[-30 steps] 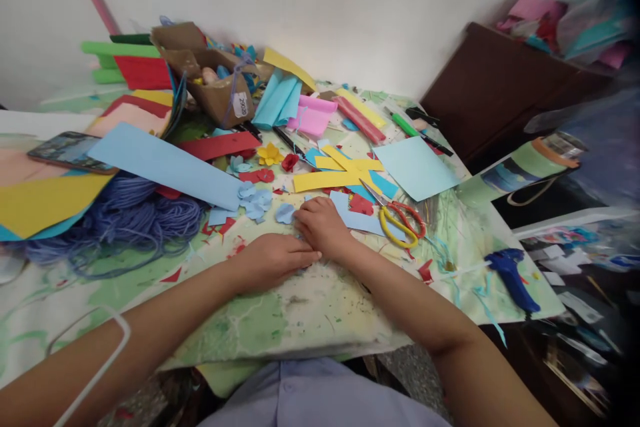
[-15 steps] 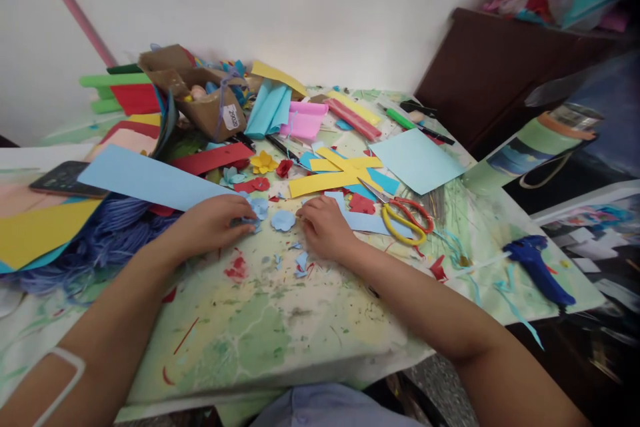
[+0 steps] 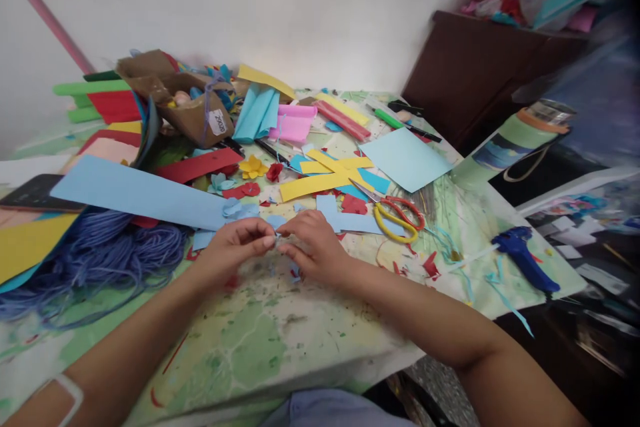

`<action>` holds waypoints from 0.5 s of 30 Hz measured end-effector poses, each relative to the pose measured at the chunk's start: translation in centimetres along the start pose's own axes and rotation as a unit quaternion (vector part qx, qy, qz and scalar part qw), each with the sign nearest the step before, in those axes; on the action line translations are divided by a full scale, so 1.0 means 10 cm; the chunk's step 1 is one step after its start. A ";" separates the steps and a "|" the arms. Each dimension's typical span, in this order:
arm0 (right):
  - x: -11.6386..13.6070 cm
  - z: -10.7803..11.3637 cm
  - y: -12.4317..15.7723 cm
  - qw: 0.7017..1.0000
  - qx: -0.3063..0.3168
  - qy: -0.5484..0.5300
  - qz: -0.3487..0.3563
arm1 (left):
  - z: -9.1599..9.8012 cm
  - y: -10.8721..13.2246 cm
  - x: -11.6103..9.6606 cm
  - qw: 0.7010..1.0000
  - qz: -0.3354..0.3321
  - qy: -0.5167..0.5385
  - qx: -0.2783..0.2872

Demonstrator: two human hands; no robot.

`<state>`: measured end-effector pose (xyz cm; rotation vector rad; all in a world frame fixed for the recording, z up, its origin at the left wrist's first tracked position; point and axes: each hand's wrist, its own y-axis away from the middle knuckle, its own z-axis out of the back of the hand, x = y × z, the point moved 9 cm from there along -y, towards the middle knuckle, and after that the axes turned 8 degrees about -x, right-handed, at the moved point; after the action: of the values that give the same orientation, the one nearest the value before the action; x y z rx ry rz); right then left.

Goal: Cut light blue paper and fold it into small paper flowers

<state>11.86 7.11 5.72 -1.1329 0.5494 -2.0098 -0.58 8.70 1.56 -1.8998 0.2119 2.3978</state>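
Observation:
My left hand (image 3: 243, 243) is pinched closed over the middle of the table, its fingertips meeting those of my right hand. Something tiny and bluish shows between the fingertips, too small to name. My right hand (image 3: 313, 243) has thumb and forefinger bent toward that same spot. Just behind the hands lies a light blue paper flower (image 3: 275, 221), partly covered by them. Another blue flower (image 3: 233, 207) rests at the end of a long light blue strip (image 3: 135, 192). Small blue scraps (image 3: 295, 272) lie below my right hand.
Scissors (image 3: 395, 217) and yellow strips (image 3: 320, 177) lie right of centre. A blue glue gun (image 3: 525, 257) and a bottle (image 3: 517, 143) stand at the right. Blue yarn (image 3: 110, 257), a phone (image 3: 35, 192) and a cardboard box (image 3: 195, 113) are on the left.
Both hands have come together, fingertips meeting in front of the blue flower, which stood uncovered between them before. The view has shifted, so most objects appear further left.

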 end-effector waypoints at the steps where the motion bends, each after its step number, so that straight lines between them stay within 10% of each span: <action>1: 0.00 0.00 0.02 1.000 0.002 -0.010 -0.013 | -0.07 0.04 0.05 0.999 0.024 0.036 -0.005; 6: -0.12 0.03 0.12 0.994 -0.010 -0.062 -0.086 | -0.31 0.14 0.18 0.993 0.087 0.074 0.042; 15: -0.40 -0.09 0.23 0.934 -0.021 -0.226 -0.277 | -0.18 0.08 0.14 0.996 0.075 0.048 -0.015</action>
<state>13.37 8.78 1.56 -1.8676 0.0286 -2.0794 0.74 7.60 -0.14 -2.0842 0.3374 2.4166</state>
